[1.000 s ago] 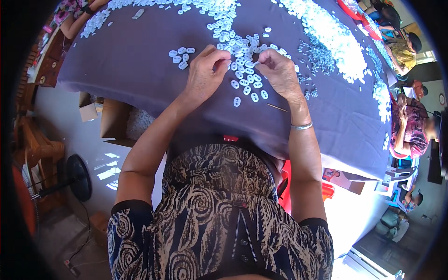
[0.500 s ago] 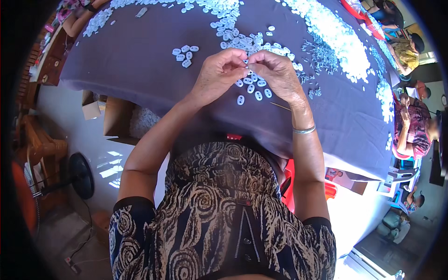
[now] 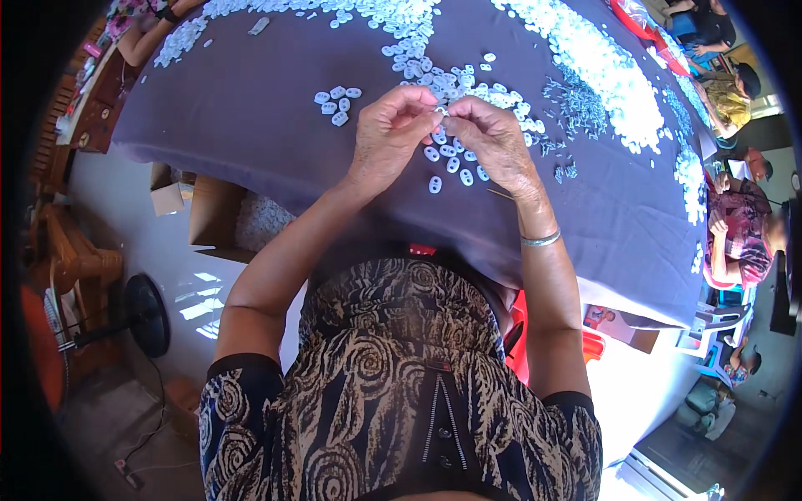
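Note:
Over the near part of the dark cloth, my left hand (image 3: 391, 129) and my right hand (image 3: 491, 138) meet with thumbs and forefingers pinched. A small white plastic piece (image 3: 443, 110) shows between the fingertips of both; its shape is mostly hidden. Oval white pieces with two holes (image 3: 453, 164) lie scattered just below the fingers, and more (image 3: 451, 83) are spread behind them. To the left of my left hand sits a small group of the same ovals (image 3: 337, 106). A thin yellowish stick (image 3: 501, 194) lies by my right wrist, which wears a silver bangle.
Small grey screw-like parts (image 3: 576, 104) lie to the right, beside a long heap of white pieces (image 3: 614, 79). Another heap (image 3: 334, 7) runs along the far side. Below the table edge at left stands a cardboard box (image 3: 213, 213). Other people sit at the right and far left.
My fingertips have shifted slightly, and more of the white piece shows between them. The whole view has moved a little. Both hands stay together over the same spot.

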Available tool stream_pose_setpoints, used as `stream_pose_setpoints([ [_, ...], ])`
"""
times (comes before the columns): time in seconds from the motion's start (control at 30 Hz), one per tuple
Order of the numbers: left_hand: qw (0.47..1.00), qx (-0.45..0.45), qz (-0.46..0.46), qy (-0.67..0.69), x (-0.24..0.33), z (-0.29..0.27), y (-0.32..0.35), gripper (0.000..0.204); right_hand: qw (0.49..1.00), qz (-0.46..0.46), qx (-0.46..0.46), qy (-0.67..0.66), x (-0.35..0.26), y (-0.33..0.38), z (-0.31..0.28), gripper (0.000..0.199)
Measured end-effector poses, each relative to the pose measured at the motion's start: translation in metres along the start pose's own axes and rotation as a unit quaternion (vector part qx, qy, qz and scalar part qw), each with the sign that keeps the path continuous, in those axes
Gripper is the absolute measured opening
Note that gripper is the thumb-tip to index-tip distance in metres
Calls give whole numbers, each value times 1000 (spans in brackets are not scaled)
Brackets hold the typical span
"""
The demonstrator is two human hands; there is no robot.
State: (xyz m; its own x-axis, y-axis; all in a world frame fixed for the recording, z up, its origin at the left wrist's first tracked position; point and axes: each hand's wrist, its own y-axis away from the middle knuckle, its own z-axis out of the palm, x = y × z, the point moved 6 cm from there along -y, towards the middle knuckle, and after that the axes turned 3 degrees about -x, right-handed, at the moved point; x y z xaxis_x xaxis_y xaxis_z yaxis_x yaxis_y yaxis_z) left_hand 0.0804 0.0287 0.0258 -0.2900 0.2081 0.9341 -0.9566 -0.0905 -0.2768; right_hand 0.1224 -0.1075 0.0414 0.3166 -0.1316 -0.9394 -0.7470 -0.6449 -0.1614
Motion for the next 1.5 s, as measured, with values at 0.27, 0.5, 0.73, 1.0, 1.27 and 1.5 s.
stream_pose_setpoints([
  [0.27,997,-55,-15,-52,-1,3,-4,20,999,-17,0,33,-5,2,-2,7],
  [0.5,994,-54,-91,-33,-3,-1,-3,15,993,-38,34,103,-12,1,-2,11],
  [0.73,998,-23,-52,-2,-3,-4,-5,17,991,-60,79,93,-8,1,-20,6],
  [1.0,998,15,-53,-9,-10,-13,-6,16,956,24,126,263,6,27,-108,10],
  [1.27,999,9,-52,-5,-12,-9,-6,16,936,-10,76,342,22,39,-95,18],
  [1.5,998,-7,-60,-29,-12,-4,-4,15,900,-71,33,428,14,30,-82,7],
])
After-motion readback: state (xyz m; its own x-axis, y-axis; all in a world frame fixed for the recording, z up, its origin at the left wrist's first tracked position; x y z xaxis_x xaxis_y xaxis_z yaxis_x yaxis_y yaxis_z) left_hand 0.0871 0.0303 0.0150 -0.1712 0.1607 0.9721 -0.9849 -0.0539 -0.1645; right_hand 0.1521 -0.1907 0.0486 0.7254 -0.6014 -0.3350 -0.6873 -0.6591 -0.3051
